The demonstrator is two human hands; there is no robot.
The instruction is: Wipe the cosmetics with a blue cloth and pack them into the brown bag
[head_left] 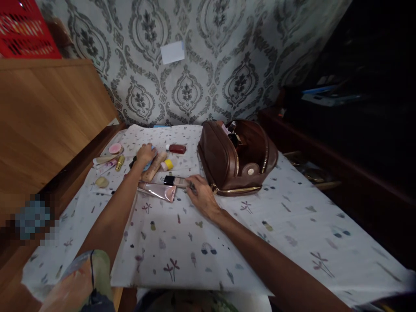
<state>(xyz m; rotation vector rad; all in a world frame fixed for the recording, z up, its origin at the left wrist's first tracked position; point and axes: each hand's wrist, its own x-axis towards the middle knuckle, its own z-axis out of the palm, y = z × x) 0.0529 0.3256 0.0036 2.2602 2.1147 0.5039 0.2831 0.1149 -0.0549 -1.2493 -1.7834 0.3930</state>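
On the desk (240, 229), the capped bottle (177, 181) is lying with one end at the right fingers (191, 178), and the squeeze tube (162, 191) is resting left of them, before that bottle. The bag (216, 160) is standing right of these fingers, holding small items (235, 138). Another bottle (177, 149) is lying right of the left fingers (150, 149); the compact (115, 148) and small container (119, 163) are sitting to their left.

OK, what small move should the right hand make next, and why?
Probably have the right hand take a firmer grip on the black-capped bottle: it meets the bottle at the end away from the cap, with the shiny pink tube lying close by.
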